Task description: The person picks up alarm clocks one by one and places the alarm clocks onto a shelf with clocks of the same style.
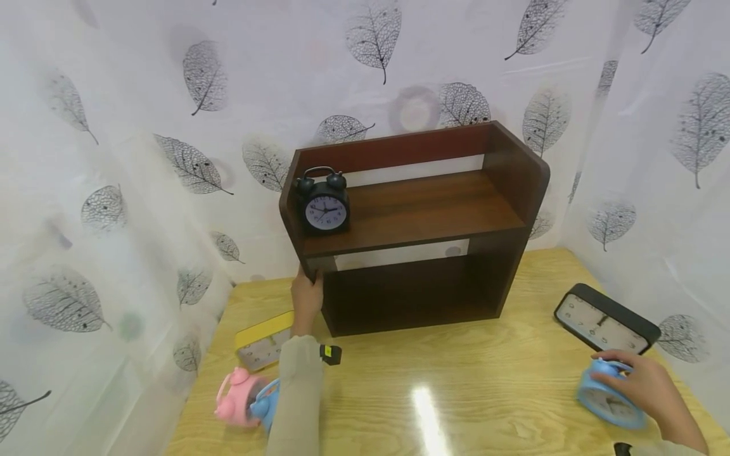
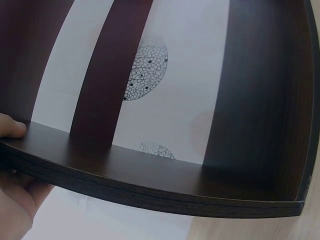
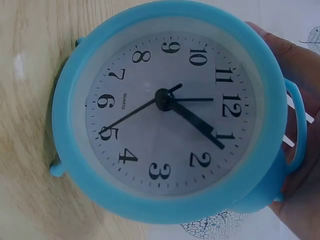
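A dark brown two-tier shelf (image 1: 428, 202) stands at the back of the wooden table. My left hand (image 1: 307, 297) grips the lower part of its left side panel (image 2: 150, 182), thumb on the inner face and fingers on the outer. On the upper board, at the left end, sits a black twin-bell alarm clock (image 1: 326, 209). At the table's right side my right hand (image 1: 647, 383) holds a light blue alarm clock (image 1: 609, 405) by its top. In the right wrist view the blue clock's round face (image 3: 150, 125) stands close over the wood, its handle (image 3: 298, 130) against the palm.
A black rectangular clock (image 1: 607, 316) lies beyond my right hand. Near my left forearm are a yellow rectangular clock (image 1: 263, 342), a pink alarm clock (image 1: 236, 398) and another blue one (image 1: 265, 405), partly hidden by the sleeve. Leaf-patterned sheeting (image 1: 251, 95) surrounds the table.
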Action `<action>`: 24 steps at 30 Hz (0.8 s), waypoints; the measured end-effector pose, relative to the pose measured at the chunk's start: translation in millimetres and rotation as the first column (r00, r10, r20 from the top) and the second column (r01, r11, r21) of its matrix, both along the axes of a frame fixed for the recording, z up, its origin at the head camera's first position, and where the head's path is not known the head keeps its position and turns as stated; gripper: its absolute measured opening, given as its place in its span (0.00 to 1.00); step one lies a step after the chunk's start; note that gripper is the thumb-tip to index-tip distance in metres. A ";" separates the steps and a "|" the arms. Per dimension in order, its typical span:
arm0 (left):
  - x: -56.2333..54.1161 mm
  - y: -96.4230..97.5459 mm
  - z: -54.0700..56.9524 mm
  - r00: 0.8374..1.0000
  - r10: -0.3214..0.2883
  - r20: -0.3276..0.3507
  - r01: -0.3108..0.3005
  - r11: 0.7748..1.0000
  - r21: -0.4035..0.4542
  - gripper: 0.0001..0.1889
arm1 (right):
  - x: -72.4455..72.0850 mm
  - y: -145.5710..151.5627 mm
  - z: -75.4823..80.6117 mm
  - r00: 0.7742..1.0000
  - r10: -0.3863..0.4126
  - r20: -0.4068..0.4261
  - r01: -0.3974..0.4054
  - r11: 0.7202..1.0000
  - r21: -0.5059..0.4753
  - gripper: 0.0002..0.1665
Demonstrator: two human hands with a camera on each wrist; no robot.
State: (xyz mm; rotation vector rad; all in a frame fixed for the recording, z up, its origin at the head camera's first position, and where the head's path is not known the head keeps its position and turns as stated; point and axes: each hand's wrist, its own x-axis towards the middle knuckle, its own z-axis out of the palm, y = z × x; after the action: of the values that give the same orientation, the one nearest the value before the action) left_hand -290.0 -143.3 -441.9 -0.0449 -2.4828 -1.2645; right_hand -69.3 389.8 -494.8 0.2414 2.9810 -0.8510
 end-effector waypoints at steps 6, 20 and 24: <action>1.6 1.4 2.2 1.000 0.002 -0.001 -0.002 1.000 -0.010 0.20 | 2.3 0.8 -4.0 0.999 -0.041 -0.018 0.041 0.999 -0.020 0.39; 0.8 -0.4 1.5 1.000 0.002 -0.001 -0.002 1.000 -0.005 0.21 | 28.0 19.1 -29.1 0.983 -0.123 0.134 0.135 0.987 -0.088 0.57; 1.3 0.5 1.8 1.000 -0.002 -0.003 0.002 1.000 -0.007 0.22 | 24.5 21.0 -30.7 0.980 -0.136 0.145 0.150 0.985 -0.088 0.58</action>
State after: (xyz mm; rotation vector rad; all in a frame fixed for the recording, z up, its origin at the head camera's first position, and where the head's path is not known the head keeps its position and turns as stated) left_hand -288.7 -142.8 -440.1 -0.0517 -2.4854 -1.2550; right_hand -44.8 410.8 -525.5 0.4953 2.8118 -0.9491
